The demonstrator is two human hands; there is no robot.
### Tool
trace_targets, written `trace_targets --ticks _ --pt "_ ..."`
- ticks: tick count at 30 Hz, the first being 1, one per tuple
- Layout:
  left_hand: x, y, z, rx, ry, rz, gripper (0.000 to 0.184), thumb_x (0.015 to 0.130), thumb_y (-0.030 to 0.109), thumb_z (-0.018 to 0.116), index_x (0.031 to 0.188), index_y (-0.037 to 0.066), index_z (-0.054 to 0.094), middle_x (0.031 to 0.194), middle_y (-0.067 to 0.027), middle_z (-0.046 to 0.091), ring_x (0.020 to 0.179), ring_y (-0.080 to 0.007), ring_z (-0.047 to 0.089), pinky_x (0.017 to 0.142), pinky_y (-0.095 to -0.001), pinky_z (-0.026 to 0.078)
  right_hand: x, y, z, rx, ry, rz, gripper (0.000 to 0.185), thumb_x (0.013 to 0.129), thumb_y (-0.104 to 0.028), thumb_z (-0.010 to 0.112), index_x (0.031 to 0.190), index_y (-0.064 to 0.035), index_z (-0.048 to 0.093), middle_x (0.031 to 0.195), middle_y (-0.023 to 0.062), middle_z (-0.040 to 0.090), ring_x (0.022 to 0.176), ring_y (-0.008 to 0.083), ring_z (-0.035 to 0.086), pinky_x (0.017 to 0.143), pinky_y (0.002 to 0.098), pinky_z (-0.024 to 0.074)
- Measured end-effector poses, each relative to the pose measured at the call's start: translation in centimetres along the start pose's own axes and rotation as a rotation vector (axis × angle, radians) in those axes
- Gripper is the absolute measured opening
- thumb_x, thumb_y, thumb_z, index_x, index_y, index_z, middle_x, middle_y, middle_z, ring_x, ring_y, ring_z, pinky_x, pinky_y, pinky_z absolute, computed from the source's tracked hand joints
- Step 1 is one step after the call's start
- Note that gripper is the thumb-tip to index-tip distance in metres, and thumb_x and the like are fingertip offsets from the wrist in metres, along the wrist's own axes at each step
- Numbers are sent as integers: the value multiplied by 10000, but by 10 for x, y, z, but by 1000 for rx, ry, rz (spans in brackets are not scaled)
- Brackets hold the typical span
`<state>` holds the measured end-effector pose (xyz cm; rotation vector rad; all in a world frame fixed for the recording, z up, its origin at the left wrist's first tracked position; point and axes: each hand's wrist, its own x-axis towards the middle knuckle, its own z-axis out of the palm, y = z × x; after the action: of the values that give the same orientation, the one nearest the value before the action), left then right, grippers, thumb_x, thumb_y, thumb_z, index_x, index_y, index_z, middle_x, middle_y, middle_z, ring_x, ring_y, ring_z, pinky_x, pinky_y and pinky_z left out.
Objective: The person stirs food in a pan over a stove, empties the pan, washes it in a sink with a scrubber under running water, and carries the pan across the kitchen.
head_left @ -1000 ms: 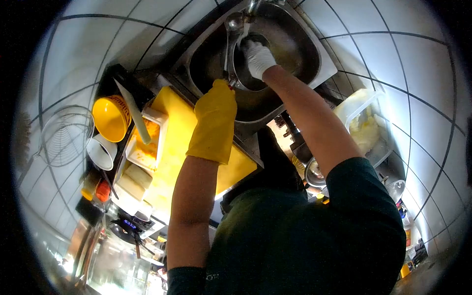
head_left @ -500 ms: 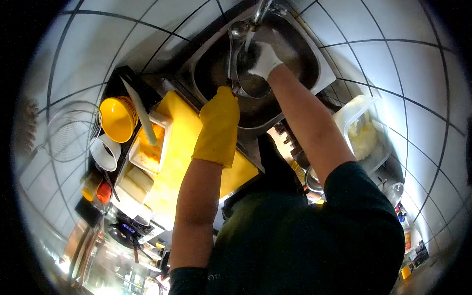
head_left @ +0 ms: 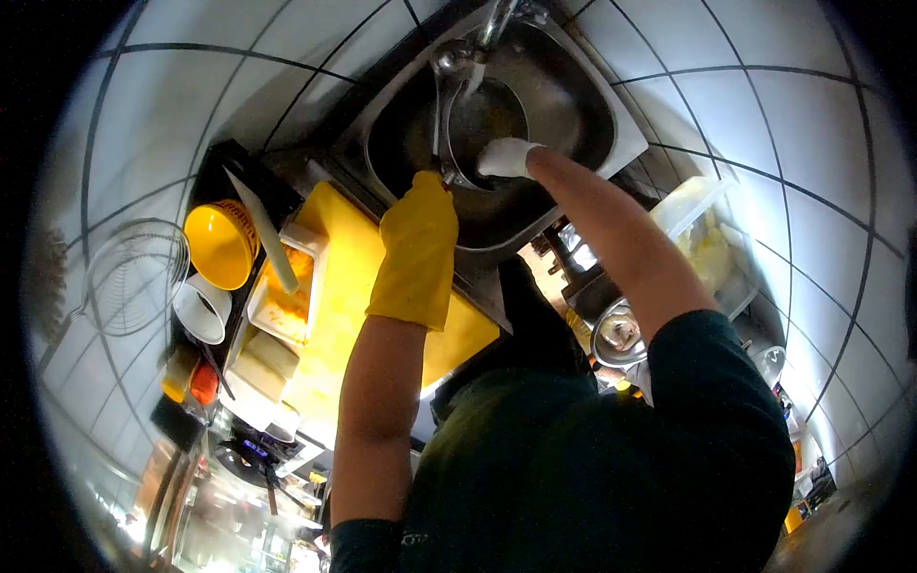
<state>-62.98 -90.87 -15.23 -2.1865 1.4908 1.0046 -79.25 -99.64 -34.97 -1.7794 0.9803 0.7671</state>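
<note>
My left hand [head_left: 427, 196], in a yellow rubber glove, is closed around the handle end of a round metal pan [head_left: 489, 110] in the steel sink [head_left: 578, 119]. A long metal piece like a ladle [head_left: 449, 59] runs from the tap down to the same glove; whether it is gripped too, I cannot tell. Water falls from the tap [head_left: 495, 27] into the pan. Inside the pan, at its near right wall, is my right hand [head_left: 508, 158] in a white glove. Its fingers are bunched and point down; anything beneath them is hidden.
Left of the sink lies a yellow cutting board [head_left: 349, 277], with a knife [head_left: 263, 229], a tray of orange food [head_left: 291, 301] and a yellow bowl [head_left: 220, 244] beyond. A wire strainer [head_left: 138, 277] hangs on the wall. At right stand a plastic tub [head_left: 707, 244] and a metal bowl [head_left: 621, 332].
My right hand has moved from the upper right part of the pan toward its near rim, showing more of the pan's inside. My left hand keeps its grip. The view has shifted slightly.
</note>
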Motion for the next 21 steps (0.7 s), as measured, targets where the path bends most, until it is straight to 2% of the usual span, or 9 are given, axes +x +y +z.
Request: trace_targets --ticks 2,5,8,9,12,15,18,21 --pt "-2 4 -3 32 1 3 387 995 364 584 1247 71 557 1176 -184 717 1072 -403 691 900 -529 532 -35 -21 -35 -272 -16 191 220 973 -241 607 1019 -106 774 1182 112 685 1109 257 598 999 436 428" --pt "-3 6 -8 26 -26 1 394 994 368 585 1241 63 548 1167 -185 720 1053 -410 697 896 -531 536 -39 -11 -52 -1054 442 -49 89 884 -185 709 899 -130 777 1153 74 701 1121 269 597 998 415 435" --pt "3 -1 0 18 -4 27 381 999 364 579 1240 71 542 1162 -191 719 1058 -415 694 901 -529 537 -45 -7 -73 -1068 688 -380 67 782 -113 746 846 -103 763 1177 90 705 1180 271 591 1010 402 449" --pt "3 -1 2 32 -6 18 373 1002 361 577 1235 72 543 1164 -191 718 1058 -414 694 901 -530 537 -35 3 -73 -1075 837 -558 84 765 -77 713 837 -82 756 1191 104 701 1215 257 584 1038 416 452" --pt "1 3 0 54 -3 0 355 1010 354 573 1226 74 545 1167 -191 717 1062 -414 693 903 -531 537 10 35 -54 -883 910 -481 94 806 -83 702 870 -72 770 1219 120 692 1235 280 577 1053 393 449" --pt "-2 5 -2 35 -18 -14 355 1015 354 574 1234 76 545 1175 -192 714 1069 -415 691 906 -532 536 -31 12 -41 -582 731 -129 194 873 -108 690 1047 -66 764 1241 151 680 1236 310 579 1056 375 446" --pt "-2 7 -6 5 -34 -4 374 1012 361 578 1258 80 543 1185 -201 709 1080 -419 687 912 -531 534 -51 -15 -21 -456 441 164 322 971 -187 603 1248 -47 690 1308 179 647 1230 300 592 1054 375 446" --pt "-1 7 -7 2 -59 -15 391 1008 367 581 1272 81 543 1195 -210 705 1091 -427 681 919 -530 532 -53 -35 -26 -73 -31 198 393 1023 -237 495 1341 -44 622 1346 177 624 1226 295 597 1070 400 437"
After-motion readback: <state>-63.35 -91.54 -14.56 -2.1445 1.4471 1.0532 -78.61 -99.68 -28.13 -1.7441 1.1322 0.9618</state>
